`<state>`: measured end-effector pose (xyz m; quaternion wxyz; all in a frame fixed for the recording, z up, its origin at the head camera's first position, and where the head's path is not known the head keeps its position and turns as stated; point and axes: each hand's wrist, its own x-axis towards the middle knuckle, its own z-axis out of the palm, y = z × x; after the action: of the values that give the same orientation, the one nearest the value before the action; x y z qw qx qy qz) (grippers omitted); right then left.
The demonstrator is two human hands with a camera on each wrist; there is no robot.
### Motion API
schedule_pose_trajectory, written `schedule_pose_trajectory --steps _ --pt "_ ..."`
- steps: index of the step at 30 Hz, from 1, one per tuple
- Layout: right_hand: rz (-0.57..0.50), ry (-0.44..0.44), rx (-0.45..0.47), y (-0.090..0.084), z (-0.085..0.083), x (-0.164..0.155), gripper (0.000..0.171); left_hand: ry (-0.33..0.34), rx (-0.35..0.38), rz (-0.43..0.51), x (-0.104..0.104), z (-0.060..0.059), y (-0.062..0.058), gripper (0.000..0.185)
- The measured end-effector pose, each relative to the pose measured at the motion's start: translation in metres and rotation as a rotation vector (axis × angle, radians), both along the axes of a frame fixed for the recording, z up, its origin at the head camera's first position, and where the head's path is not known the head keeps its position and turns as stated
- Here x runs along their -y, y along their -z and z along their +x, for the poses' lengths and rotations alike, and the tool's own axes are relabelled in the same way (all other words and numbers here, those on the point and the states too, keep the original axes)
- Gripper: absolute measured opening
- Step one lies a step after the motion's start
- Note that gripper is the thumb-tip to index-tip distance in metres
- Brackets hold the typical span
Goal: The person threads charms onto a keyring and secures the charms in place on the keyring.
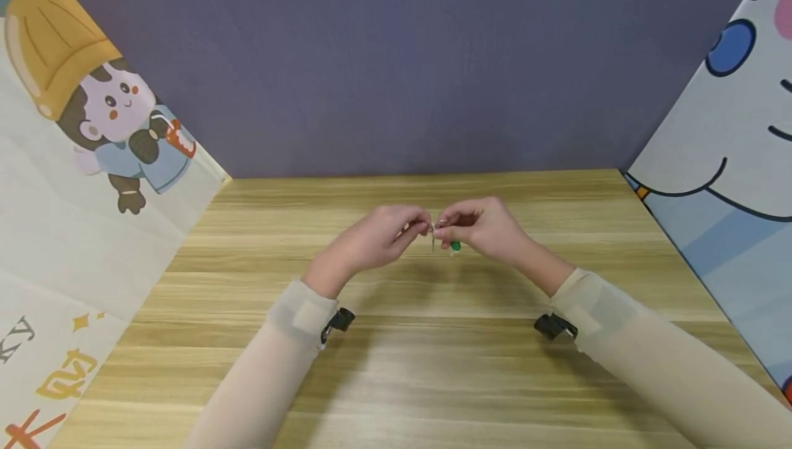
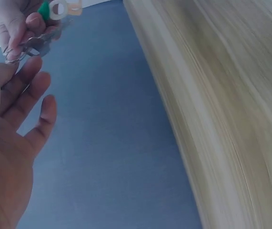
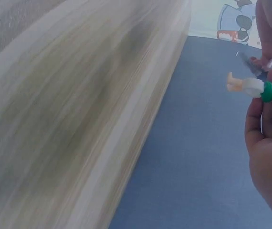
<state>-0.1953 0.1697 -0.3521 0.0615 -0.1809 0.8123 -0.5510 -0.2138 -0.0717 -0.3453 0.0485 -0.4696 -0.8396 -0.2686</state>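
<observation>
Both hands meet over the middle of the table around a small bunch of keys. My left hand pinches the keys near their heads, thumb against fingertips, with the other fingers loosely bent. Opposite it, my right hand pinches the thin metal key ring between thumb and fingers. One silvery key points down between the hands. From the right hand's side hangs a small figure charm, with a green end, a white middle and peach-coloured legs. The fingers partly hide where the keys join the ring.
Beneath the hands lies a wood-grain table. A plain purple-grey panel rises at its back edge. White panels with cartoon prints stand at the left and right. Each sleeve carries a small black wrist camera.
</observation>
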Motion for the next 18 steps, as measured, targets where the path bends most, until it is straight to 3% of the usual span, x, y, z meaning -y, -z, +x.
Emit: schedule_pose_trajectory --steps 5,9,13,18 --pt "0.025 0.044 -0.048 -0.0016 -0.0001 -0.0037 0.019 -0.026 -0.110 -0.051 0.0017 0.0041 -0.0006 0.020" --pt "0.090 0.043 -0.168 -0.0012 0.0002 -0.0066 0.019 -0.016 -0.141 -0.036 0.0015 0.0056 -0.0015 0.019" --pt "0.113 -0.015 -0.270 0.0002 0.0026 -0.0054 0.018 0.009 -0.170 -0.029 -0.0002 0.0071 -0.0022 0.020" --pt "0.129 -0.055 -0.298 0.0044 0.0035 -0.0048 0.030 0.018 -0.169 -0.008 -0.0018 0.0083 0.0002 0.019"
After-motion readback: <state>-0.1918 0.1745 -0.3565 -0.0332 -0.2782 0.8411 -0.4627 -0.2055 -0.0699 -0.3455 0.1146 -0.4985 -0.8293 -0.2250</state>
